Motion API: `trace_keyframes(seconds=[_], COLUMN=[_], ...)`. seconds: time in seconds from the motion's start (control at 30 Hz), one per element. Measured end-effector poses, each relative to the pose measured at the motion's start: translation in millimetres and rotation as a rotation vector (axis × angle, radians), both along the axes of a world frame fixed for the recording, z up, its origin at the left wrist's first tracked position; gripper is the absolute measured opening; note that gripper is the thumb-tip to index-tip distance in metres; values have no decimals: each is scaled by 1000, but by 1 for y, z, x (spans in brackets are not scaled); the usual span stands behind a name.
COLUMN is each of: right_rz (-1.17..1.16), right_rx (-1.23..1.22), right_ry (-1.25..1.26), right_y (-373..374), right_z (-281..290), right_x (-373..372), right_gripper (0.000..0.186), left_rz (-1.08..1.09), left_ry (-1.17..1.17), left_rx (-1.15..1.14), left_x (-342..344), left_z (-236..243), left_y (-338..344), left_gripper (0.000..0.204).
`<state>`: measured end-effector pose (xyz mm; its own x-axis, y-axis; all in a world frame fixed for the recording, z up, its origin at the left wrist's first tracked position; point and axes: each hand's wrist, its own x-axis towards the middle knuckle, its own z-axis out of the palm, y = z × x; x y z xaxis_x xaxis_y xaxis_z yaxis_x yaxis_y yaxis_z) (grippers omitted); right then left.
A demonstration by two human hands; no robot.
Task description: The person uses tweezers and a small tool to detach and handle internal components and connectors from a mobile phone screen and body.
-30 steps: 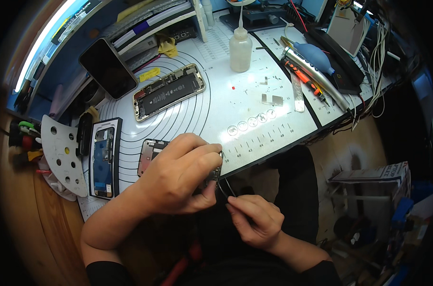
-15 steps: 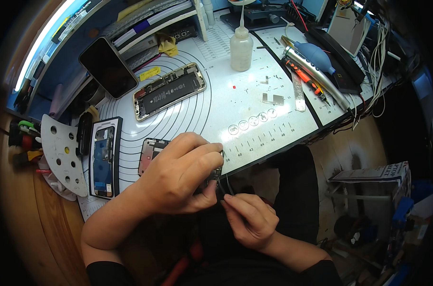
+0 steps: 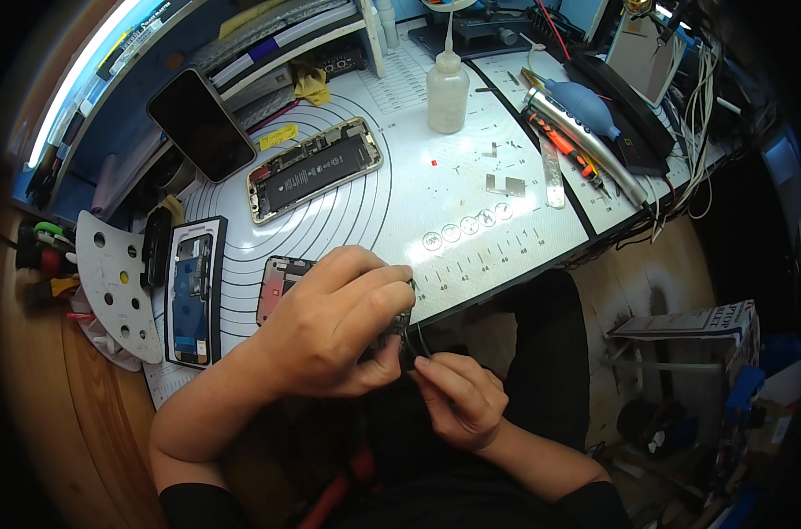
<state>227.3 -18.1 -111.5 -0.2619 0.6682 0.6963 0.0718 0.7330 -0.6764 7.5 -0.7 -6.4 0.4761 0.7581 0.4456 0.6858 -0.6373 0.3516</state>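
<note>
Tweezers, slim, grey and two-pronged (image 3: 422,340), are pinched between the closed thumb and fingers of the right hand (image 3: 460,401), prongs toward a dark phone part dense with small components (image 3: 393,330), which the left hand (image 3: 326,322) grips in bent fingers at the front edge of the white, line-printed counter (image 3: 524,234). Beside the left hand's knuckles lies a silver-and-pink phone panel with a black rim (image 3: 275,286); whether it joins the gripped part is hidden. Farther back rests an opened gold-edged phone with a black battery (image 3: 321,167).
</note>
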Motion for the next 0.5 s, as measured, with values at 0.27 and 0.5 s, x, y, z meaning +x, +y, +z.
trace_keyframes(seconds=[0.27,0.5], right_rz=[15,35], right_rx=[12,-1], right_ry=[10,34], right_y=[2,3], right_z=[-3,-7], right_x=[-1,-1], right_gripper=[39,39], left_rz=[-11,-10], left_ry=[6,4], left_rx=[-7,0], left_x=[-1,-2], left_z=[2,1], left_y=[0,1], left_gripper=[53,53])
